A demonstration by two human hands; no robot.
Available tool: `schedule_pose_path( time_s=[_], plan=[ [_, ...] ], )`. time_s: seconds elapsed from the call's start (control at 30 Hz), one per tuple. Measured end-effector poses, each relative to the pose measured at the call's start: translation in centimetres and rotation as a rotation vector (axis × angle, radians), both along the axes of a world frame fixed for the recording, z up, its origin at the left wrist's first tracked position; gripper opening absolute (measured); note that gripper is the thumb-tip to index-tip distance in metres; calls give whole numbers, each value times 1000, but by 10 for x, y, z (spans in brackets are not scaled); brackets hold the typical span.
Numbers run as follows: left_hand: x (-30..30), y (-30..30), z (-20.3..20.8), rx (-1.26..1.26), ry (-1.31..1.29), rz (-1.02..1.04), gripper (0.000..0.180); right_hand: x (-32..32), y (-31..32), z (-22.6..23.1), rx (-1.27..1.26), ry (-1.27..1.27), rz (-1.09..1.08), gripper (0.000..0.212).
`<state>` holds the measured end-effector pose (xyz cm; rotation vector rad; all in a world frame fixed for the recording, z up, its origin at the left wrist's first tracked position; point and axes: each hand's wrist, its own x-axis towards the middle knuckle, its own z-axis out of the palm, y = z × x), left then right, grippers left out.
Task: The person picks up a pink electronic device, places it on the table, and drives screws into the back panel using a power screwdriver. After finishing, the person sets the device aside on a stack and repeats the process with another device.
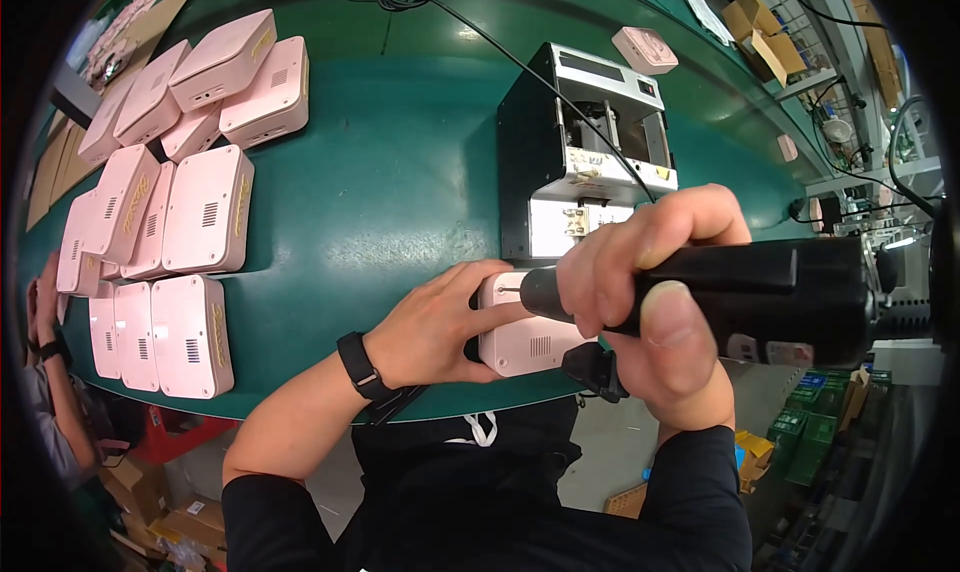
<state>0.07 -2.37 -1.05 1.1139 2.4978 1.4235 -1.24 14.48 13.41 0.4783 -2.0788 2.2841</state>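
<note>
Across the green table (380, 162), going left to right, we see another person's hand (46, 292) near its edge, then stacked pale pink, rounded-square casings (208, 217). Our left hand (430, 322), fingers parted, is clamped over the left side of one vented pink plastic casing (520, 350), which lies flat near the table's near edge, with a boxy black-and-silver machine (585, 162) just beyond. To its right, our right hand (655, 312) is wrapped around a thick black cylindrical power screwdriver (770, 287). Its long axis runs left to right, the thin metal bit (510, 290) pointing left at the casing's far-left corner, which our left hand is nearer; whether it touches, we cannot tell.
</note>
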Motion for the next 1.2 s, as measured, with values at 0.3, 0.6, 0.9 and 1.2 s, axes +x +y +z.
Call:
schedule_pose_path(
  time_s=[0.3,0.6,0.9,1.2],
  plan=[
    [1,1,0,42,-13,-3,70,-12,6,-16,22,103,124,37],
    [4,4,0,29,40,-2,76,-11,4,-20,21,188,105,25],
    [2,-3,14,-74,-12,72,75,-14,45,17,-87,313,-212,15],
    [4,2,15,-85,5,73,75,-44,56,5,-19,334,-296,11]
  ],
)
